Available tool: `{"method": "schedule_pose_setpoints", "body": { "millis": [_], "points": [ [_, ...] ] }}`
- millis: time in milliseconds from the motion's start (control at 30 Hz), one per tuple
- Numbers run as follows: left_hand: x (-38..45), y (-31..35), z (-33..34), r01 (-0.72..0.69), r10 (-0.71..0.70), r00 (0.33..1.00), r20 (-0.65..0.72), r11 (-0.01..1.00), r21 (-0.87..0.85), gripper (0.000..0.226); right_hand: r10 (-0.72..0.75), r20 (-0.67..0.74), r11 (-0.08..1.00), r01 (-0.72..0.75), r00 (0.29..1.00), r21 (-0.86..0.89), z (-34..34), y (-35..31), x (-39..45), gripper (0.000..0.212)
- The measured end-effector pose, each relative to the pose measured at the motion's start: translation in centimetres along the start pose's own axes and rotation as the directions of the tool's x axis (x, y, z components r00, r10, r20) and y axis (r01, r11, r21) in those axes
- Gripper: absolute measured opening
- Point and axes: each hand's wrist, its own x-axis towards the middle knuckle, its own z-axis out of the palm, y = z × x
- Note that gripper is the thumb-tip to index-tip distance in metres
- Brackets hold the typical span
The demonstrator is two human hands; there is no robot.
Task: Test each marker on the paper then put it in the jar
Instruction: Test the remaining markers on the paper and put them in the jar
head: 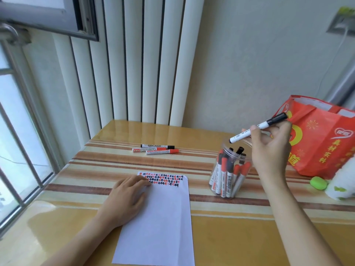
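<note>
— Holding a black-capped marker [258,127], that's what the right hand [272,148] does. Its fingers [255,131] pinch the white body near the middle.

— Which way does the marker point?

— It is tilted. The black cap is up and to the right, and the other end is down, just over the open top of the jar [229,169].

— What is in the jar?

— Lots of markers, red caps and black caps, standing with caps up. The jar is see-through and sits on the table [230,237], right of the paper [163,217].

— And the left hand [126,198]?

— It lies flat on the paper with fingers straight, holding nothing. The fingertips [144,182] touch the rows of red and black marks [165,179] at the top of the sheet.

— Are more markers out?

— Yes. Three markers [156,148] lie side by side on the table, far behind the paper. One has a black cap and two have red caps.

— What else is near?

— A red bag [322,146] stands behind the right hand. A small green thing [318,182] lies beside it.
</note>
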Motion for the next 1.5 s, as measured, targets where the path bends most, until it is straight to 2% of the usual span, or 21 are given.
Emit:
{"method": "schedule_pose_setpoints", "body": {
  "millis": [100, 133, 200, 267, 333, 433, 467, 533, 600, 667, 800, 867, 933, 1000, 1067, 1167, 1267, 1400, 1500],
  "points": [
    [0.0, 0.0, 0.1, -0.002, 0.002, 1.0, -0.005, 1.0, 0.006, 0.038, 0.047, 0.252, 0.928, 0.051, 0.967, -0.37, 0.0, 0.8, 0.1, 0.015],
    [0.0, 0.0, 0.1, -0.003, 0.003, 1.0, -0.007, 1.0, 0.007, 0.038, 0.061, 0.309, 0.898, 0.084, 0.949, -0.432, 0.1, 0.9, -0.2, 0.018],
    [0.0, 0.0, 0.1, -0.002, 0.002, 1.0, -0.011, 1.0, 0.006, 0.038, 0.038, 0.31, 0.892, 0.107, 0.95, -0.438, 0.5, 0.8, -0.7, 0.022],
    [0.0, 0.0, 0.0, -0.002, 0.002, 1.0, -0.01, 1.0, 0.005, 0.038, 0.009, 0.218, 0.913, 0.081, 0.976, -0.399, 0.5, 0.3, -1.0, 0.021],
    [0.0, 0.0, 0.1, -0.003, 0.004, 1.0, -0.008, 1.0, 0.009, 0.038, -0.015, 0.192, 0.889, 0.101, 0.981, -0.447, 0.3, 0.2, -0.8, 0.025],
    [0.0, 0.0, 0.1, -0.007, 0.007, 1.0, -0.013, 1.0, 0.009, 0.038, 0.07, 0.347, 0.755, 0.177, 0.935, -0.631, 0.2, 0.6, -0.3, 0.026],
    [0.0, 0.0, 0.2, -0.009, 0.009, 1.0, -0.014, 1.0, 0.007, 0.037, 0.106, 0.384, 0.741, 0.184, 0.917, -0.645, 0.2, 0.5, -0.2, 0.027],
    [0.1, -0.1, 0.1, -0.01, 0.01, 1.0, -0.014, 1.0, 0.004, 0.038, 0.121, 0.382, 0.8, 0.138, 0.916, -0.584, 0.2, 0.0, 0.0, 0.027],
    [0.1, 0.0, 0.1, -0.013, 0.013, 1.0, -0.014, 1.0, 0.005, 0.038, 0.07, 0.319, 0.864, 0.103, 0.945, -0.493, 0.2, -0.3, 0.1, 0.018],
    [0.1, 0.0, 0.1, -0.015, 0.015, 1.0, -0.014, 1.0, 0.006, 0.037, 0.029, 0.313, 0.864, 0.134, 0.949, -0.485, 0.0, -0.2, 0.2, 0.005],
    [0.1, 0.1, 0.0, -0.016, 0.016, 1.0, -0.013, 1.0, 0.002, 0.037, 0.059, 0.419, 0.814, 0.199, 0.906, -0.546, 0.0, 0.5, -0.3, 0.01],
    [0.1, 0.1, 0.0, -0.015, 0.015, 1.0, -0.014, 1.0, 0.006, 0.036, -0.072, 0.377, 0.796, 0.281, 0.923, -0.537, 0.2, 0.3, -0.7, 0.009],
    [0.1, 0.2, 0.0, -0.011, 0.011, 1.0, -0.012, 1.0, 0.01, 0.037, -0.269, 0.291, 0.78, 0.385, 0.918, -0.493, 0.8, -0.4, -1.4, 0.008],
    [0.0, 0.2, 0.0, -0.004, 0.005, 1.0, -0.014, 1.0, 0.008, 0.037, -0.417, 0.25, 0.764, 0.486, 0.874, -0.423, 2.2, -1.4, -2.6, 0.007],
    [0.0, 0.2, 0.0, 0.002, -0.002, 1.0, -0.008, 1.0, 0.001, 0.037, -0.462, 0.321, 0.779, 0.551, 0.827, -0.298, 4.5, -1.8, -4.0, 0.007],
    [0.1, 0.3, -0.1, 0.01, -0.01, 1.0, -0.001, 1.0, -0.011, 0.037, -0.343, 0.487, 0.864, 0.473, 0.803, -0.171, 9.5, 0.1, -5.8, 0.011],
    [0.1, 0.5, -0.3, 0.013, -0.013, 1.0, 0.006, 1.0, -0.012, 0.036, -0.115, 0.617, 0.912, 0.33, 0.778, -0.246, 14.5, 4.1, -6.7, 0.012],
    [0.1, 0.5, -0.5, 0.022, -0.021, 1.0, 0.01, 0.999, -0.031, 0.036, 0.085, 0.735, 0.878, 0.299, 0.673, -0.374, 19.4, 8.3, -7.1, 0.025],
    [0.2, 0.5, -0.5, 0.02, -0.02, 1.0, 0.011, 0.999, -0.035, 0.035, 0.107, 0.744, 0.836, 0.345, 0.659, -0.426, 21.5, 9.8, -6.9, 0.03]
  ]
}}
